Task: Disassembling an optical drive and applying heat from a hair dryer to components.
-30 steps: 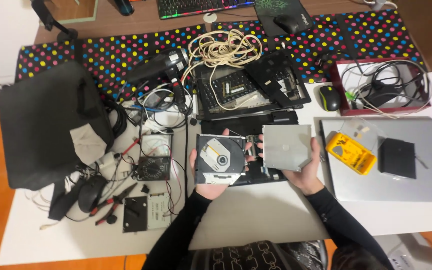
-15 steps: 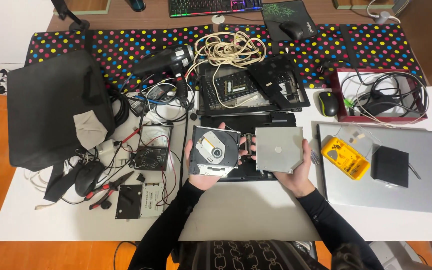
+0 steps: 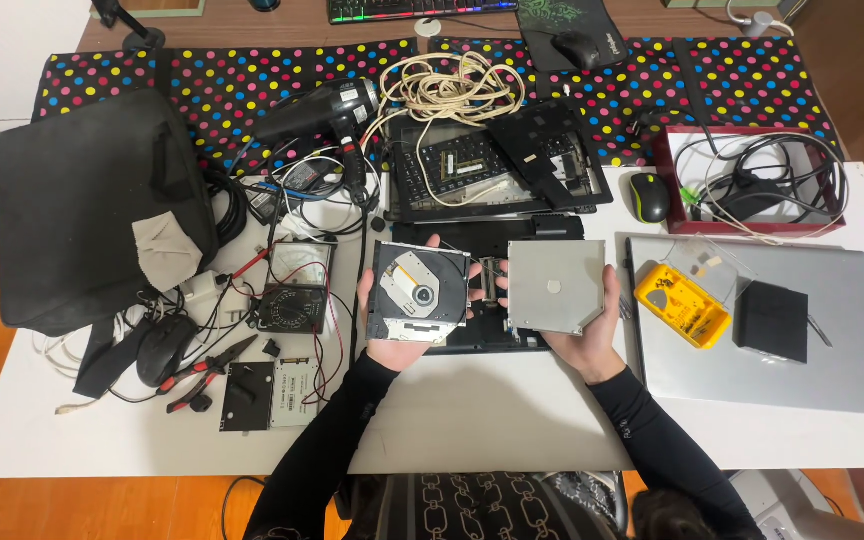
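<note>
Change: little; both halves stay held as before, mid-frame above the table (image 3: 512, 420).
Left hand (image 3: 404, 345): grip closed under the open drive (image 3: 419, 292).
Right hand (image 3: 584, 335): grip cradling the grey cover (image 3: 556, 286).
Meaning: drive stays apart, halves side by side.

This looks like a home electronics repair bench rather than a shop: a white table (image 3: 492, 420) on an orange floor, half covered by a polka-dot cloth (image 3: 232, 85). An opened laptop (image 3: 497, 165) lies among tangled cables, a multimeter (image 3: 292, 295), red-handled pliers (image 3: 202, 375) and a yellow parts tray (image 3: 682, 305) (small screws inside). A backlit keyboard (image 3: 417, 8) sits on a wooden desk behind.
</note>
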